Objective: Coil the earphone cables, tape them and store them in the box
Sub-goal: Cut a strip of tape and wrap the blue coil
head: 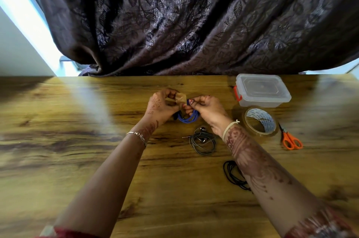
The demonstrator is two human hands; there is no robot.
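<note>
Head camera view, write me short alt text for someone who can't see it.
Two hands hold a blue coil at a wooden table: the left hand pinches a tape strip at it, the right hand pinches the coil. Nearer lie grey earphones and a black cable; a closed box, tape roll and scissors sit to the right.

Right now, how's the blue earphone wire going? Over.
Left grip pinches tape piece. Right grip holds blue coil. Box lid on. Grey earphones, black cable on table.
</note>
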